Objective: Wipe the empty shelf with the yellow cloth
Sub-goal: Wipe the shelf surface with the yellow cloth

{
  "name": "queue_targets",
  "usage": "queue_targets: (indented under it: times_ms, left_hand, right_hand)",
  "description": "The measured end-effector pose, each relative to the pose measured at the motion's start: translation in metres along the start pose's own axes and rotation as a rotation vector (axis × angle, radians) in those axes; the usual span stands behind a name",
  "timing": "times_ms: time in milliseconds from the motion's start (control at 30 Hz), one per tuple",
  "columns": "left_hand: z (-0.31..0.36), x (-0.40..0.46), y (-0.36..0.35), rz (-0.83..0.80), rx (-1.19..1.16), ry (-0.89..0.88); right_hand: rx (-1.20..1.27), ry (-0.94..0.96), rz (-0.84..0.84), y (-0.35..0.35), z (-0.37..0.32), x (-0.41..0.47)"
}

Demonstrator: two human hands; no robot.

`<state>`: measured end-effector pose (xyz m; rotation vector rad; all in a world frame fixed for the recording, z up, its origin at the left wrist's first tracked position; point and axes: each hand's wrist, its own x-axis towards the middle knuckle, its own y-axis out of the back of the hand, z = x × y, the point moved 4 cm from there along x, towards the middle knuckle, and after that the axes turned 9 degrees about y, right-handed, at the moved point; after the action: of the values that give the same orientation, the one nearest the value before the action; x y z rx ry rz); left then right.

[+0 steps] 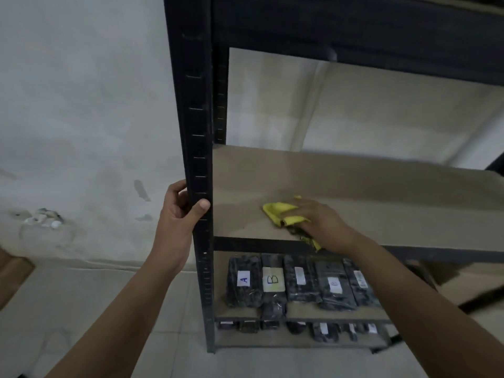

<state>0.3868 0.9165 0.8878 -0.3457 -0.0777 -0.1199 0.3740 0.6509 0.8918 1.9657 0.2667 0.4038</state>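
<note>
The empty shelf is a tan board in a black metal rack, at chest height in front of me. The yellow cloth lies bunched on its front left part, one corner hanging over the front edge. My right hand presses flat on the cloth, fingers closed over its right side. My left hand is wrapped around the rack's black front-left upright, thumb on its front face.
The shelf below holds several dark wrapped packets with white labels, two marked A and B; more sit on the lowest level. A grey wall is behind and to the left, and pale floor tiles lie below. Another shelf beam is overhead.
</note>
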Motion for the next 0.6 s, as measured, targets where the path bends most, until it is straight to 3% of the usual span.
queue_targets:
  times_ms: [67,200,267,333,400,600]
  left_hand:
    - [0.001,-0.002,0.001,-0.024,0.008,-0.003]
    - [0.006,-0.002,0.001,-0.048,0.008,0.002]
    - [0.008,-0.001,0.000,-0.061,0.012,0.003]
    - [0.009,-0.002,0.000,-0.065,0.017,0.002]
    - [0.009,-0.002,0.001,-0.068,0.034,-0.003]
    - [0.009,-0.002,0.004,-0.063,0.055,-0.014]
  right_hand:
    - [0.084,0.015,-0.010,0.001,-0.013,-0.025]
    - [0.255,-0.030,-0.190,0.026,-0.045,-0.053]
    - [0.335,-0.110,-0.118,0.044,-0.054,-0.044]
    - [0.353,-0.133,0.061,0.052,-0.065,-0.018]
    - [0.312,-0.095,0.144,0.038,-0.085,0.017]
    - [-0.176,0.132,0.061,-0.062,-0.118,0.050]
